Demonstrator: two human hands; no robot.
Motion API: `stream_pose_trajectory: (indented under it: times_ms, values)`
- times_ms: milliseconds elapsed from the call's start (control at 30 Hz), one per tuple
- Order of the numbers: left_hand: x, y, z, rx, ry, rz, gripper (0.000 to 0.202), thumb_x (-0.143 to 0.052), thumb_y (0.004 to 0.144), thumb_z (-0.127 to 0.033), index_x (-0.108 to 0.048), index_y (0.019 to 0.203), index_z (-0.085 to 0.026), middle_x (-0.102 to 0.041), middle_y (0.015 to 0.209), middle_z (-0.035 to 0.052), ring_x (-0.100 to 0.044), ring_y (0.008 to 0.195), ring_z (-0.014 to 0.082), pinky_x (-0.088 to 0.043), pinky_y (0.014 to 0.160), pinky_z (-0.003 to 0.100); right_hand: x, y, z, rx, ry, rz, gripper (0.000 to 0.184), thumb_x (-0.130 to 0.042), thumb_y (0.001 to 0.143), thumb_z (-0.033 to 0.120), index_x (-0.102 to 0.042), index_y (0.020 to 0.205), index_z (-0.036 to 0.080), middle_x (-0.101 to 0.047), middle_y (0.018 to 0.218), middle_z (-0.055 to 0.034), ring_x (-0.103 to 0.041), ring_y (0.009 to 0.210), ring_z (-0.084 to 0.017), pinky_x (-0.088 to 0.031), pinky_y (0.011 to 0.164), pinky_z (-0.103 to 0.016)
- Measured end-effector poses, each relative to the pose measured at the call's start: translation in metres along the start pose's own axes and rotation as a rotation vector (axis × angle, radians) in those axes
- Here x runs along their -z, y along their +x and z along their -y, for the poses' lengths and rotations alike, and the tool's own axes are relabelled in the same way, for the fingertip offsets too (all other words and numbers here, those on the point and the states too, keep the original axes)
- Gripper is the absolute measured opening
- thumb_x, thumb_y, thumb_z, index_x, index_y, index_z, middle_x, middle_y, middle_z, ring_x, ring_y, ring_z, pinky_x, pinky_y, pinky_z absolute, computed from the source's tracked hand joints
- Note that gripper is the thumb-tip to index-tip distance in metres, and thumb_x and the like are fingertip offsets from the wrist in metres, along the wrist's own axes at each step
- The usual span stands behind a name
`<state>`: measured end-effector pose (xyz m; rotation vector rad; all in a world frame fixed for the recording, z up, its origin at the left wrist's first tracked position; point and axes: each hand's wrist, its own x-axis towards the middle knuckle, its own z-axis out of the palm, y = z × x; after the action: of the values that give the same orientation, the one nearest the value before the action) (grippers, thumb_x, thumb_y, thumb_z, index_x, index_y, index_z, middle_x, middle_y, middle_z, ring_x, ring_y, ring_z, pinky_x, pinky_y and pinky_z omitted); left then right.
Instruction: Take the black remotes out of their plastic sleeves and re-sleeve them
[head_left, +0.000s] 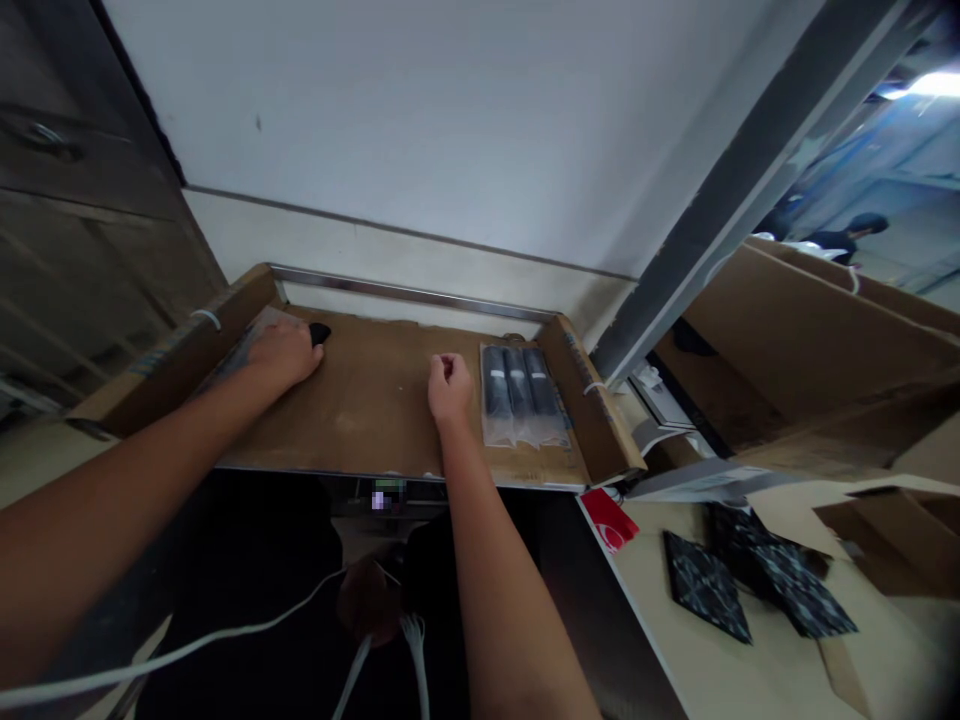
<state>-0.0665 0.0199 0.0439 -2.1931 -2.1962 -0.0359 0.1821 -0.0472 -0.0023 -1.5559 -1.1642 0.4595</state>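
My left hand [281,350] lies over a clear plastic bag [238,352] at the left of a cardboard-lined tray [367,400]. A black object with a rounded end [320,333] sticks out beside its bent fingers; the hand covers the rest. My right hand [450,388] is curled into a loose fist above the middle of the tray, with a dark hollow between the fingers and nothing visible in it. Just right of that fist lie three dark, rolled-looking pieces with white bands [517,385], side by side in clear plastic sleeves.
Cardboard side walls [589,400] edge the tray, tied with white straps. A white wall [420,130] rises behind. To the right stand a large cardboard box [817,370] and a table with dark patterned packets [705,585]. A red packet [611,522] lies nearby. A white cord [247,630] crosses my lap.
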Motion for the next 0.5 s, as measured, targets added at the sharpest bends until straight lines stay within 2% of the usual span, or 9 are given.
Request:
stream_pose_trajectory:
  times_ms: [133,367,500]
  values:
    - [-0.0021,0.0044,0.0048,0.003,-0.008,0.004,0.058,-0.046,0.090,-0.045,-0.054,0.127,0.000,-0.056,0.125,0.0318,-0.057,0.112,0.0442,-0.049,0.085,0.050,-0.0001,0.0003,0.0001,0.012,-0.007,-0.006,0.020,-0.050,0.093,0.035,-0.063,0.093,0.019,-0.069,0.086,-0.0023,-0.061,0.077,-0.014,-0.041,0.069,-0.023]
    - [-0.0015,0.0001,0.0079,-0.037,0.032,-0.072,0.062,-0.044,0.089,-0.052,-0.055,0.126,-0.003,-0.057,0.125,0.0300,-0.057,0.108,0.0436,-0.048,0.082,0.051,0.0005,0.0005,0.0007,0.028,-0.025,0.008,0.023,-0.048,0.094,0.037,-0.063,0.093,0.019,-0.069,0.088,-0.0037,-0.063,0.080,-0.016,-0.043,0.072,-0.024]
    - [0.0012,-0.0005,0.0071,-0.048,0.060,-0.026,0.060,-0.043,0.090,-0.051,-0.055,0.127,-0.006,-0.059,0.126,0.0281,-0.058,0.105,0.0410,-0.048,0.082,0.049,0.0004,0.0006,0.0006,0.033,-0.033,0.010,0.023,-0.048,0.094,0.036,-0.063,0.093,0.020,-0.069,0.087,-0.0035,-0.062,0.080,-0.015,-0.043,0.072,-0.024]
